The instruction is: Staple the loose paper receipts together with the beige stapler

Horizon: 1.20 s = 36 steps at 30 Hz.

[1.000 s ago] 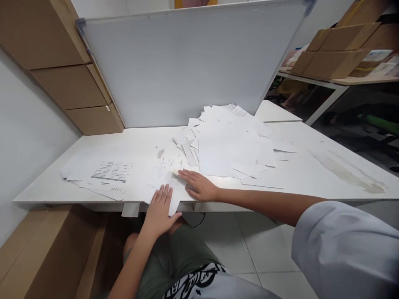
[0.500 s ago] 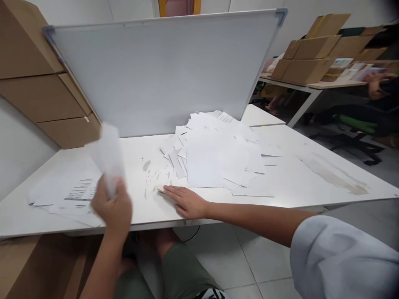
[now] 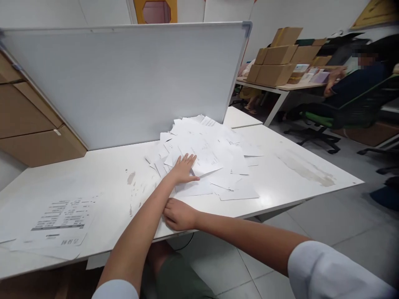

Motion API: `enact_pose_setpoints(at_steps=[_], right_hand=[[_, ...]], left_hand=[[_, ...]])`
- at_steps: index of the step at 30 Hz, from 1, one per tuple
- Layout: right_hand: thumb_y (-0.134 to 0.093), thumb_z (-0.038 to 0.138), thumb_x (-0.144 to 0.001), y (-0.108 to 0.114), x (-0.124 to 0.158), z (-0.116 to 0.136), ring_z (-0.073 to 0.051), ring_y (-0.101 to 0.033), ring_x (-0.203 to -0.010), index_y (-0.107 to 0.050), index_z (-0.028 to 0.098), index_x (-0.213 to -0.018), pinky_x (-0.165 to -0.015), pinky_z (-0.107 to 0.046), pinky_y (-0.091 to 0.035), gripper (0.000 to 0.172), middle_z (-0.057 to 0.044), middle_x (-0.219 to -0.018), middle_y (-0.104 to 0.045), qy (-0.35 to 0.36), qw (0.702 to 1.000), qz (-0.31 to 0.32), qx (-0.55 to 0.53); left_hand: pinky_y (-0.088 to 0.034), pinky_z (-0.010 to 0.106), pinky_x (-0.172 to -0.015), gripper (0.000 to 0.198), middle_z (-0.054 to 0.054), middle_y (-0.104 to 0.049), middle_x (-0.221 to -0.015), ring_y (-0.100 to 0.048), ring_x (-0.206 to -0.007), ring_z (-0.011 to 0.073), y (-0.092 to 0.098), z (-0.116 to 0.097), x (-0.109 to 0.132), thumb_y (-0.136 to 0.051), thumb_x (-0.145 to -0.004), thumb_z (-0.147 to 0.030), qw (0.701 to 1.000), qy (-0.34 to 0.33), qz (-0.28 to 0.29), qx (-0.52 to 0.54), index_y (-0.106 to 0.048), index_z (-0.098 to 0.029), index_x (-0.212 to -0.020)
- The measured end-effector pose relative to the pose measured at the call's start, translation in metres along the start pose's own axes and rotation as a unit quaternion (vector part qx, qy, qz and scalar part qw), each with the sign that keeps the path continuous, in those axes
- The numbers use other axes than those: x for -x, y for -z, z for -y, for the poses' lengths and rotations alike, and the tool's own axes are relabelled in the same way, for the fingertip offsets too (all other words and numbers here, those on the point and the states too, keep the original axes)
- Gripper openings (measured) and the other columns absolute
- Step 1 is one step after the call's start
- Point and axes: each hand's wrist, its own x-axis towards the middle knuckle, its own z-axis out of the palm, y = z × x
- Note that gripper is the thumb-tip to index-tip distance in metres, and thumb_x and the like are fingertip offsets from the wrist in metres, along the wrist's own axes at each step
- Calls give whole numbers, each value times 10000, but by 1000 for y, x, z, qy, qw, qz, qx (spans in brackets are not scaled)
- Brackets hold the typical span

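Note:
My left hand (image 3: 183, 169) lies spread on the near left side of a loose pile of white paper sheets (image 3: 205, 141), fingers stretched over a sheet with faint print. That sheet's near edge is lifted a little off the pile. Closer to me, my right hand (image 3: 180, 215) rests closed on the white table (image 3: 112, 178) by its front edge. My left forearm crosses in front of its fingertips, so whatever it holds is hidden. At the left lies a printed sheet (image 3: 59, 220) with other sheets around it.
A whiteboard (image 3: 131, 83) stands upright behind the pile, with cardboard boxes (image 3: 28, 108) at its left. Grey smudges mark the tabletop. White paper (image 3: 96, 261) shows below the front edge. Farther right, a person (image 3: 364, 87) sits near a table with stacked boxes (image 3: 274, 70).
My left hand no longer holds the folded paper and has swung right onto the pile. My right hand has curled from fingers on a small pale piece into a fist. The view has shifted right.

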Motion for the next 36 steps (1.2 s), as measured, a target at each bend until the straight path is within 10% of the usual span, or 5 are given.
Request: enact_pose_setpoints(at_steps=[5,9,17,27,36], right_hand=[[-425,110,-809,6,9,9,-290,-382,-1389,-290,82,-1463,-1098,-512,-415,668,-214,-1514,-381,2,998,-23,-60],[-409,86,-828,4,16,11,-281,-339,-1423,-177,184,-1519,-1115,-535,-404,736,-160,-1563,-312,-11,998,-7,-58],[-391,131,-889,-1,23,17,-296,-318,-1434,-103,218,-1535,-1112,-563,-416,713,-142,-1581,-274,-19,1000,7,-20],[-370,147,-912,-4,23,20,-293,-328,-1430,-77,236,-1537,-1089,-560,-451,696,-130,-1583,-273,-15,1000,5,6],[-341,38,-862,0,23,14,-264,-353,-1418,-116,238,-1533,-1107,-540,-435,736,-134,-1544,-358,21,1000,2,-19]], left_hand=[[10,523,-1237,911,114,-148,-1638,-2,-1520,300,36,24,59,-561,-784,-580,998,36,-15,-58,-181,-161,-1498],[-8,447,-1248,727,42,-159,-1645,-10,-1524,236,57,65,158,-460,-862,-442,966,234,-56,-89,-195,-207,-1497],[-314,649,-1107,972,296,-227,-1568,-252,-1421,508,3,89,363,-388,-793,-685,833,551,7,-47,-228,2,-1462],[-490,437,-666,448,213,-694,-858,-671,-816,327,6,43,343,-198,-886,-186,855,481,-94,-169,-623,-79,-976],[-559,417,-785,391,136,-723,-1070,-685,-926,247,-21,-8,299,-418,-847,-141,963,231,-100,-101,-570,-205,-1201]])
